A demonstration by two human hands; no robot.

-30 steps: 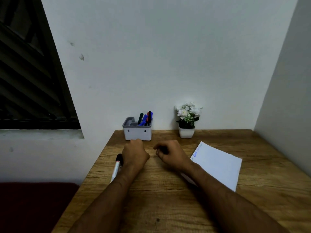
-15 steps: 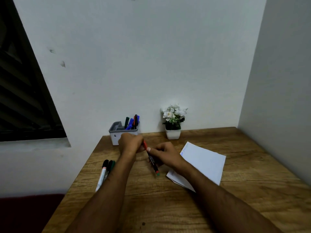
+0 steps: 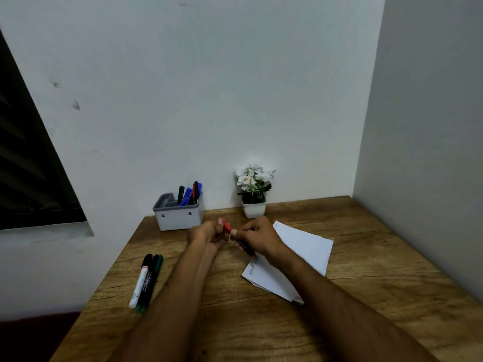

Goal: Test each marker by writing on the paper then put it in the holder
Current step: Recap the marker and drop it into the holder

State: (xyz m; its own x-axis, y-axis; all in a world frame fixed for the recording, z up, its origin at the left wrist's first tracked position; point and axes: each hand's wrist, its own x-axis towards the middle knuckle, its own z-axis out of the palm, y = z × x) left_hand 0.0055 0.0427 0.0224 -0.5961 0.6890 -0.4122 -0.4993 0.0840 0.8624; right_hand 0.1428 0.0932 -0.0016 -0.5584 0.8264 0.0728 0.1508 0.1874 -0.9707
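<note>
Both hands meet over the wooden table [image 3: 366,257], just in front of the holder [image 3: 179,216], which I use as the landmark here.

Right hand [image 3: 261,237]: fingers curled round the black barrel of a marker [image 3: 245,246]. The barrel runs diagonally, its green-tipped tail end pointing toward the camera, away from the holder, and ending over the near-left edge of the paper [image 3: 300,254].

Left hand [image 3: 206,235]: fingertips pinch the red cap [image 3: 226,226] at the marker's far end, the end toward the holder. Cannot tell whether the cap is seated or partly off; the fingers cover the joint.

Holder: white box with a grey compartment insert, set against the wall at the table's back edge. Several markers [image 3: 189,195] stand in its right-hand compartments: blue, green, red/black. The left compartments look unfilled from this angle.

Paper: right of the holder and nearer the camera, lying flat, partly under the right forearm. Small handwriting shows at its near-left corner and a faint mark at its far corner.

Three more markers [image 3: 146,282] lie side by side on the table, left of the holder and much nearer the camera, close to the table's left edge: one white-bodied with a black cap, two dark.

A flower pot [image 3: 254,190] with white blooms stands right of the holder, against the wall.
</note>
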